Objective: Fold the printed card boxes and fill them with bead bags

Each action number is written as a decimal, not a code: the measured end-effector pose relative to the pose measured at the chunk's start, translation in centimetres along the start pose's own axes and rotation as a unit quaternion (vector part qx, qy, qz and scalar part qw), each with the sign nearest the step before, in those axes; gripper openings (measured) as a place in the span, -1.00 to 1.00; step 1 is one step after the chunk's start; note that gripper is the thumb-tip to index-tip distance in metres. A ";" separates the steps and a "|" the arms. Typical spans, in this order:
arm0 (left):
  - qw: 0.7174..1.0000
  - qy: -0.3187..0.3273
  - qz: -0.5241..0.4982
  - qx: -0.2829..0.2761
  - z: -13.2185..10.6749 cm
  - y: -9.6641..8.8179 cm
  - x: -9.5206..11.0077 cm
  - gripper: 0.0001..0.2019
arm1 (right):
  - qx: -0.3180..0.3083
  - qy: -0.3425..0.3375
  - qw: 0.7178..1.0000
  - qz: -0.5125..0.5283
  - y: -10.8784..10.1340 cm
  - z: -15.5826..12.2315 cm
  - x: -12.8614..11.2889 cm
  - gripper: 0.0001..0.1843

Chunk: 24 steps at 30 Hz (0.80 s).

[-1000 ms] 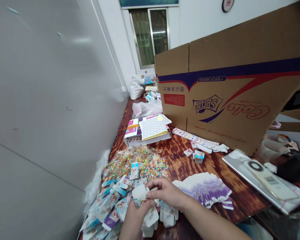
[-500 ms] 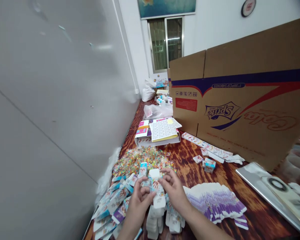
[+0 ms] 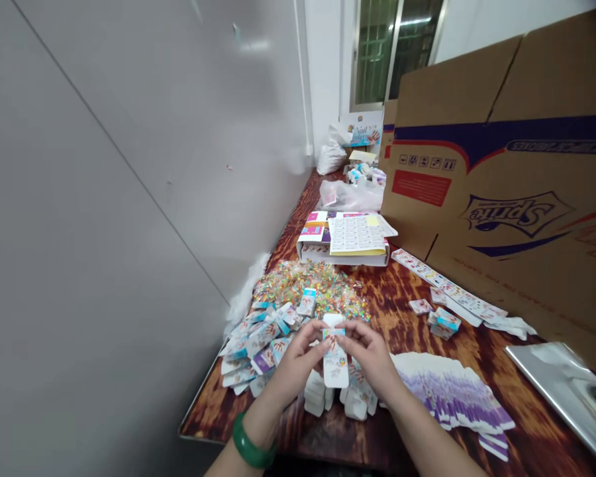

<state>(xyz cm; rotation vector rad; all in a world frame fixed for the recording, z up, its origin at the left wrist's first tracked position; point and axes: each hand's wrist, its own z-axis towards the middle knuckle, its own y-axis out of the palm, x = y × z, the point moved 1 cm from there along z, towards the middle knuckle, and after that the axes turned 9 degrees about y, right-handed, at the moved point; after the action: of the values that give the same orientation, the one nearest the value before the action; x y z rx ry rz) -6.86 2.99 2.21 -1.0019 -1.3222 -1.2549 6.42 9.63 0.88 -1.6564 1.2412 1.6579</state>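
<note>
Between my two hands is a small white and blue printed carton (image 3: 335, 368), upright, with a white flap standing up at its far end. My left hand (image 3: 302, 358) grips its left edge with thumb and fingers. On the right edge, my right hand (image 3: 370, 354) pinches it the same way. Behind the hands lies a heap of small colourful clear-wrapped pieces (image 3: 302, 281), with one small box (image 3: 307, 302) on it. Stacks of flat white cartons (image 3: 315, 395) sit just below my hands. To the left is a pile of blue and white small boxes (image 3: 258, 338).
Purple and white flat cartons (image 3: 451, 391) fan out at right. A large brown cardboard box (image 3: 427, 218) stands behind them. A display box with printed sheets (image 3: 342, 258), small boxes (image 3: 444, 322) and a silver slab-like object (image 3: 551, 377) lie on the table. A grey wall (image 3: 129, 265) borders the left.
The view has swung left and down, so the scene sits further right and the table's near edge shows. Both hands still hold the carton; my fingers have closed in near its top.
</note>
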 end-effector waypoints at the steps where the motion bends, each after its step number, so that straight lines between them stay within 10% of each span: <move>1: 1.000 0.010 0.028 -0.002 -0.1 0.0 0.0 -0.66 | 0.000 0.004 1.000 -0.015 -0.2 0.1 0.0 -0.71; 11: 0.908 0.102 0.405 0.036 -0.6 2.2 -2.6 -0.37 | 0.109 -0.089 0.986 -0.091 0.5 -0.2 0.5 -0.62; 24: 0.858 0.163 0.486 0.037 -1.0 1.9 -2.4 -0.47 | 0.067 -0.071 0.988 -0.117 0.3 -0.3 -2.2 -0.85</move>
<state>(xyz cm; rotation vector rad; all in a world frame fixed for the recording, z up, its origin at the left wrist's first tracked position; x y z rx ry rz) -4.50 2.43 0.10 -1.1170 -0.4424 -0.5330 6.62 9.77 3.13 -1.5113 1.0241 1.4870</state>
